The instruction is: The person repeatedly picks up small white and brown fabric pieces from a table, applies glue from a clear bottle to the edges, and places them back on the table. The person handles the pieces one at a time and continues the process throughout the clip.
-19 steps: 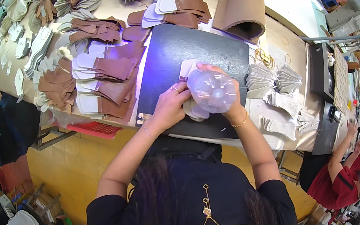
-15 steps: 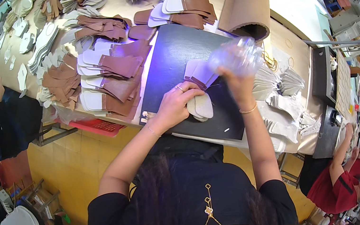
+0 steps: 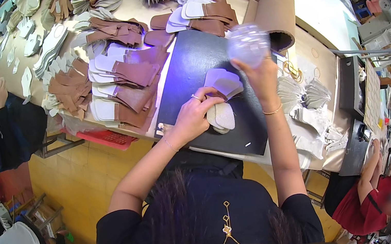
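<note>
My left hand (image 3: pixel 190 121) pinches a small fanned stack of leather pieces (image 3: pixel 222 83) over the black board (image 3: pixel 193 51). The stack's pale lavender-white ends spread out beyond my fingers, and rounded grey-beige ends (image 3: pixel 224 116) stick out on the near side. My right hand (image 3: pixel 262 76) is closed around a clear plastic container (image 3: pixel 248 46), held above the right part of the board, beyond and to the right of the stack. Motion blurs the container, so its exact kind and contents cannot be made out.
Piles of brown and white pieces (image 3: pixel 127 76) line the board's left. A rolled brown sheet (image 3: pixel 281 15) lies at the far right, with rubber bands (image 3: pixel 293 72) and fanned pale pieces (image 3: pixel 290 92) nearer. A red basket (image 3: pixel 107 138) sits below the table edge. People work at both sides.
My right hand has moved the clear container farther away and slightly left, off from the fanned stack. My left hand keeps its pinch on the leather pieces, nearly in place.
</note>
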Tool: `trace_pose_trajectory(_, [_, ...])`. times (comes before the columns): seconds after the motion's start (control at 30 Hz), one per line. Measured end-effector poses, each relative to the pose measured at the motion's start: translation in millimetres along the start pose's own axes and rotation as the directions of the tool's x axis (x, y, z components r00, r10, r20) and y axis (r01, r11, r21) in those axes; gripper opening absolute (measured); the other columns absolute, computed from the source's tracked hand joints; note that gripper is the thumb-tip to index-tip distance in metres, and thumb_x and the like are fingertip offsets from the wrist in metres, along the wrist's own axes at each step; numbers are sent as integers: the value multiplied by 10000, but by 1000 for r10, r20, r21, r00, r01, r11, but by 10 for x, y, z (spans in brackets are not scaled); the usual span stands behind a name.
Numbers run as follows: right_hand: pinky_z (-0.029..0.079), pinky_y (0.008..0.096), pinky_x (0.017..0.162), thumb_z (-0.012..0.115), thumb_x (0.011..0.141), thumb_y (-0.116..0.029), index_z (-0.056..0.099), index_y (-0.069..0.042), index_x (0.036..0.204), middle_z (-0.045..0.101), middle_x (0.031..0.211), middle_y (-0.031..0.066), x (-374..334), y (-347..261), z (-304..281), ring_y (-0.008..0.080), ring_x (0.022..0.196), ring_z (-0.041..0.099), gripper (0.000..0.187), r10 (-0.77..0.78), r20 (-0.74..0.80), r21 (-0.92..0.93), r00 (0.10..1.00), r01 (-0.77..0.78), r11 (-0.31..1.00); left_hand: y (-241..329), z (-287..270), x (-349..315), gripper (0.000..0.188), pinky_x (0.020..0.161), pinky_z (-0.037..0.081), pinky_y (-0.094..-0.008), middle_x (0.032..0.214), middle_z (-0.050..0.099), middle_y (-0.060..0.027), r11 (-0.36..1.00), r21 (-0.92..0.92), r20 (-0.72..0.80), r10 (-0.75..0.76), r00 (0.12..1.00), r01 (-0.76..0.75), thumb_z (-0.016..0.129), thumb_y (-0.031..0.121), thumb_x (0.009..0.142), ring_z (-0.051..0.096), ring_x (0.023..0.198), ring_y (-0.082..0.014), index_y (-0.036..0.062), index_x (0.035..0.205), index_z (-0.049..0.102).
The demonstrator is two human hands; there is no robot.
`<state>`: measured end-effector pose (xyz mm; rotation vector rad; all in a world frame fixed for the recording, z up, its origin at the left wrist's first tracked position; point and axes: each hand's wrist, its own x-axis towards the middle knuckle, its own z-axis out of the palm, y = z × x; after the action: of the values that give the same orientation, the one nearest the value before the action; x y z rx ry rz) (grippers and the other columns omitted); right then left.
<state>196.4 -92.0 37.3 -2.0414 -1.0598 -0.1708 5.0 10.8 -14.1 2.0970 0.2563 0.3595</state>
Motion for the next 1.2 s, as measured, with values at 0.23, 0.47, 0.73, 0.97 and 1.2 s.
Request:
trace_pose_trajectory(0.23, [502, 377, 950, 802, 812, -138, 405, 13, 1379, 598, 1236, 191, -111, -31, -432, 279, 1152, 595, 708, 145, -308, 437, 940, 4, 900, 49, 39, 35, 407, 828, 537, -405, 1271, 547, -116, 996, 69, -110, 66, 992, -59, 650, -40, 751, 651, 932, -318, 116, 1126, 622])
trace_pose_trajectory(0.47, [447, 458, 1045, 788, 821, -294, 293, -20, 1435, 510, 1350, 226, -400, -87, -408, 358, 1272, 513, 834, 154, -205, 634, 967, 11, 773, 64, 142, -83, 465, 708, 562, -343, 1108, 552, -109, 966, -257, -240, -90, 967, 26, 653, -76, 754, 648, 812, -269, 62, 1192, 573])
trace_pose_trajectory(0.73, [436, 427, 1062, 793, 814, -184, 334, -95, 1449, 519, 1374, 168, -930, 127, 51, 292, 1295, 490, 788, -45, 43, 767, 998, -4, 641, -11, -45, 59, 270, 821, 522, -397, 1115, 600, -98, 998, -63, -7, -5, 1000, 5, 586, -36, 802, 643, 938, -305, 91, 1032, 648])
trace_pose_trajectory(0.97, [488, 379, 986, 791, 821, -265, 367, -62, 1412, 543, 1348, 170, -610, 333, -66, 271, 1253, 512, 754, -33, -50, 292, 998, 47, 955, -52, -117, 83, 263, 882, 507, -388, 1172, 621, -92, 994, -91, 71, 71, 995, -65, 558, -53, 818, 618, 1072, -319, 69, 1040, 629])
trace_pose_trajectory(1.2, [544, 397, 894, 841, 753, -245, 509, -34, 1316, 608, 1258, 153, -604, 31, 14, 290, 1078, 630, 687, -86, -78, 545, 993, 115, 831, -43, -140, 123, 271, 856, 522, -358, 1225, 605, -96, 998, -65, 92, 33, 995, -27, 575, -43, 830, 622, 1075, -294, 62, 1073, 631])
